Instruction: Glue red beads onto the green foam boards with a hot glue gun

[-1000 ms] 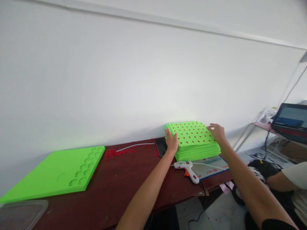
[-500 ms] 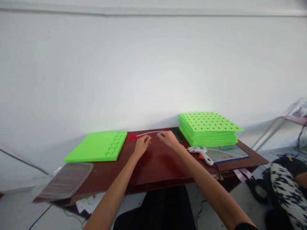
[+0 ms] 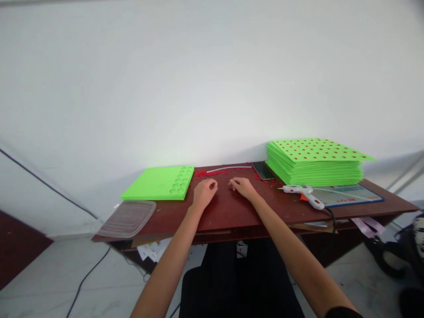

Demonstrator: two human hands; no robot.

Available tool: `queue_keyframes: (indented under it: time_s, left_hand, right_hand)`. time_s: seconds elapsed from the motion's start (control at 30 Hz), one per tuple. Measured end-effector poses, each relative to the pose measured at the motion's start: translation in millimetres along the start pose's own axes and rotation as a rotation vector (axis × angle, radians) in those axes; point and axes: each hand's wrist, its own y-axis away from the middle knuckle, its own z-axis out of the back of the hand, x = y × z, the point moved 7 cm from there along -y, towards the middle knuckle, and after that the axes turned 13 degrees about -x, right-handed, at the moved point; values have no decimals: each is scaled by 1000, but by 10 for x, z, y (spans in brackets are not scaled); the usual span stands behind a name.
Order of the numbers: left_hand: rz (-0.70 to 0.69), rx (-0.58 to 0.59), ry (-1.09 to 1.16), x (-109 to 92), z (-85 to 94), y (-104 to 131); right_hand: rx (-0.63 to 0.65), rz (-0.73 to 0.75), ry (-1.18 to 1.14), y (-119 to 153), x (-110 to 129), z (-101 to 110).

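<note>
My left hand point(image 3: 205, 191) is curled over the brown table, its fingertips pinched together; whatever they hold is too small to make out. Across a small gap, my right hand point(image 3: 241, 185) has its fingers bent and pressed together near the tabletop, and nothing can be made out in them. Just behind both hands lie scattered small red pieces point(image 3: 202, 174) and a thin whitish stick point(image 3: 228, 168). To the left is a bright green stack point(image 3: 152, 182) with round cut-outs along its right side. At the right stands a taller green stack point(image 3: 314, 172), its top sheet dotted red.
A white glue gun point(image 3: 304, 192) with a black cord lies on a blue-edged board point(image 3: 351, 194) at the right. A dark phone point(image 3: 263, 170) rests behind my right hand. A clear plastic lid point(image 3: 129, 218) sits at the table's front left.
The view has shifted, so the table appears higher and further right. My hands are lower relative to the red pieces and the stick, nearer the table's front.
</note>
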Motion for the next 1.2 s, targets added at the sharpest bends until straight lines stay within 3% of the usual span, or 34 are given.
queue_keyframes:
  time_s: [0.13, 0.27, 0.37, 0.43, 0.53, 0.77, 0.87, 1.07, 1.2]
  left_hand:
    - [39, -148, -92, 515, 761, 2]
    - [26, -5, -64, 1088, 1317, 88]
    - [63, 65, 2, 1379, 1521, 109]
    - [103, 130, 62, 1510, 1535, 85]
    - [53, 228, 62, 1599, 1484, 24]
    - [142, -42, 79, 1785, 1599, -19]
    - [164, -85, 110, 1776, 1608, 1]
    - [119, -139, 2, 1689, 1650, -39]
    - [-9, -84, -225, 1538, 1691, -56]
  right_hand:
    - [7, 12, -7, 0, 2, -19]
    - [3, 21, -8, -15, 36, -53]
    - [17, 49, -18, 16, 143, -93]
    - [46, 82, -29, 66, 250, -122]
    - [87, 126, -42, 143, 386, -140]
    - [1, 164, -37, 87, 574, -150]
    - [47, 216, -45, 45, 838, -446]
    - [155, 351, -69, 11, 1484, -1300]
    - [154, 428, 46, -25, 1628, -1575]
